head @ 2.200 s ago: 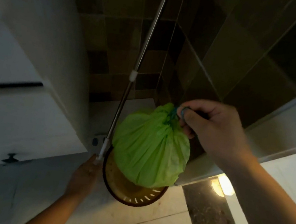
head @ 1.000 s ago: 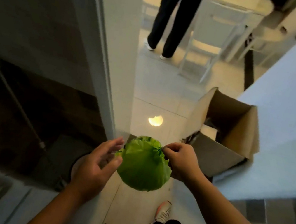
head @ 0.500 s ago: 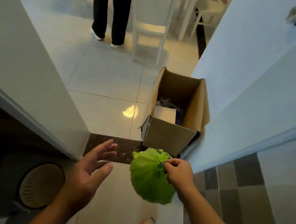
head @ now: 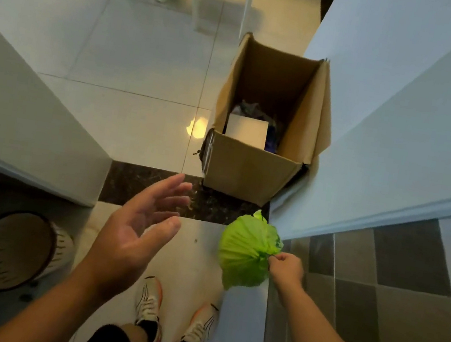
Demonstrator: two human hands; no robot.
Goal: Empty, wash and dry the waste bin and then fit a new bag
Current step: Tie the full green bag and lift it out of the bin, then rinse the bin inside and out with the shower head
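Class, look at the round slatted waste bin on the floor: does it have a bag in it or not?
No bag: the round slatted waste bin shows a bare inside. The tied green bag hangs from the right hand.

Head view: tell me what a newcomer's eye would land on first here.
The bright green bag stands out most, hanging low right of centre, pinched at its gathered neck by the right hand. Next comes the open left hand, fingers spread in mid-frame. Beyond them an open cardboard box stands on the floor against the wall, and the empty waste bin stands at lower left.
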